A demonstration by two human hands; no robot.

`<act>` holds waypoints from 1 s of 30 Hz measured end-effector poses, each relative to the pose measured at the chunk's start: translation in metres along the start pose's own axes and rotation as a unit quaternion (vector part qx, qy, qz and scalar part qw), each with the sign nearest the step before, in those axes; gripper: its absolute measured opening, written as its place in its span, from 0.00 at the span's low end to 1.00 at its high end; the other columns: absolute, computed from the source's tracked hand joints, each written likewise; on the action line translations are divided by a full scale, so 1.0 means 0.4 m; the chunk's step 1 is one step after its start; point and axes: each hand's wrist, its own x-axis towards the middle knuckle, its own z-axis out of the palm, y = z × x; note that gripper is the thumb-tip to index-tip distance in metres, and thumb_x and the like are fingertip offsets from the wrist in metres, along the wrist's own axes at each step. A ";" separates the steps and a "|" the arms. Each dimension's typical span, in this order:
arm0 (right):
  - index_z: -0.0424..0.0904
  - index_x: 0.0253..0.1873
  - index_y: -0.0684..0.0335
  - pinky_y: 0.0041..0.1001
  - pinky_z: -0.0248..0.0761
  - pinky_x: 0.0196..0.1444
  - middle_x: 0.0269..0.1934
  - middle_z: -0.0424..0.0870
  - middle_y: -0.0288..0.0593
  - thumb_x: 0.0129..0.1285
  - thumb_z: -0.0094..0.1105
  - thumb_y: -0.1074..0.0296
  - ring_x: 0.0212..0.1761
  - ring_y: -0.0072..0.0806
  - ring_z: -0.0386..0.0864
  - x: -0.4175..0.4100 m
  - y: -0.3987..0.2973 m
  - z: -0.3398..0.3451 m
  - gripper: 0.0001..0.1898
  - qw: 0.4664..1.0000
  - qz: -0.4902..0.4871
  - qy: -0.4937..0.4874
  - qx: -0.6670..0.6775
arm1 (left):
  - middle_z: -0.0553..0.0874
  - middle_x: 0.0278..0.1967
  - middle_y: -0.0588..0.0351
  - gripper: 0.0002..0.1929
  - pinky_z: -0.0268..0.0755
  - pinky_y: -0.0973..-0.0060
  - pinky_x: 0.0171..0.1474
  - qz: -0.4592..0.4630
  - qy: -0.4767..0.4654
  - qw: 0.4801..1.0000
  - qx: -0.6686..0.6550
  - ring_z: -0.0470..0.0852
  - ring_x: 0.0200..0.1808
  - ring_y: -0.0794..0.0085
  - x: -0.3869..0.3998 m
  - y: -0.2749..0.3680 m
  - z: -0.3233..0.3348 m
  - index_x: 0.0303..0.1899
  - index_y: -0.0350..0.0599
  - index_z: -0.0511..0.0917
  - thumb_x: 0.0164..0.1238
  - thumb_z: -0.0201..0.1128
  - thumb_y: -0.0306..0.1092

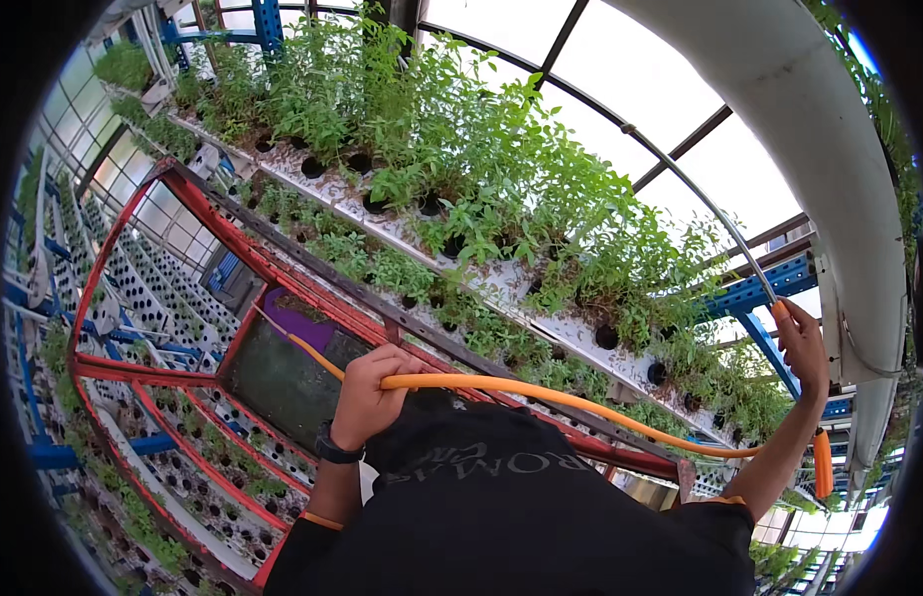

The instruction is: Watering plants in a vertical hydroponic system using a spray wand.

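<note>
My left hand point(373, 393), with a dark watch on its wrist, is closed around an orange hose point(536, 388) in front of my chest. To the right, the hose runs behind my right forearm; to the left, it drops towards the platform floor. My right hand point(802, 349) is raised at the right and grips the orange-ended base of a metal spray lance point(699, 185). The lance slants up and left over leafy green plants point(506, 164), its nozzle against the bright glazing. An orange handle piece point(823, 465) hangs below my right wrist.
A red metal railing point(208, 223) surrounds the platform's dark green floor point(275, 387), where a purple cloth or bag point(301, 328) lies. White planting troughs point(335, 186) with round holes run alongside. A thick pale pipe point(796, 97) curves overhead at right, near a blue perforated beam point(763, 287).
</note>
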 end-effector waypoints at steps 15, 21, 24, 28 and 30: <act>0.75 0.64 0.56 0.17 0.48 0.14 0.21 0.67 0.27 0.70 0.57 0.46 0.14 0.11 0.59 0.275 -0.545 0.392 0.25 0.971 0.028 -0.078 0.226 | 0.80 0.28 0.52 0.07 0.71 0.78 0.31 -0.021 0.108 0.993 -0.037 0.81 0.27 0.72 0.122 -0.211 -0.561 0.33 0.26 0.79 0.58 0.52 0.12; 0.77 0.59 0.49 0.16 0.52 0.12 0.25 0.71 0.29 0.71 0.54 0.46 0.14 0.13 0.64 0.420 -0.818 0.569 0.20 0.969 0.027 -0.126 0.213 | 0.80 0.26 0.53 0.05 0.68 0.77 0.29 -0.048 0.195 0.979 -0.029 0.79 0.26 0.72 0.081 -0.256 -0.755 0.33 0.27 0.80 0.64 0.56 0.17; 0.78 0.52 0.47 0.17 0.50 0.11 0.22 0.71 0.30 0.72 0.52 0.44 0.12 0.13 0.61 0.521 -0.926 0.660 0.16 0.970 0.028 -0.138 0.198 | 0.80 0.25 0.53 0.05 0.67 0.77 0.29 -0.062 0.247 0.967 -0.022 0.79 0.25 0.73 0.040 -0.257 -0.824 0.32 0.27 0.79 0.64 0.54 0.17; 0.76 0.60 0.50 0.17 0.52 0.11 0.25 0.72 0.32 0.71 0.52 0.47 0.14 0.14 0.64 0.635 -1.063 0.758 0.21 0.964 0.027 -0.180 0.195 | 0.80 0.25 0.53 0.05 0.68 0.77 0.30 -0.086 0.279 0.956 0.011 0.79 0.25 0.73 -0.017 -0.268 -0.899 0.32 0.29 0.79 0.62 0.54 0.17; 0.78 0.56 0.47 0.18 0.53 0.10 0.23 0.72 0.32 0.70 0.53 0.46 0.12 0.15 0.64 0.671 -1.154 0.808 0.18 0.963 0.014 -0.185 0.193 | 0.80 0.26 0.53 0.05 0.68 0.77 0.30 -0.095 0.284 0.954 0.030 0.79 0.25 0.73 -0.040 -0.266 -0.927 0.32 0.29 0.79 0.61 0.54 0.16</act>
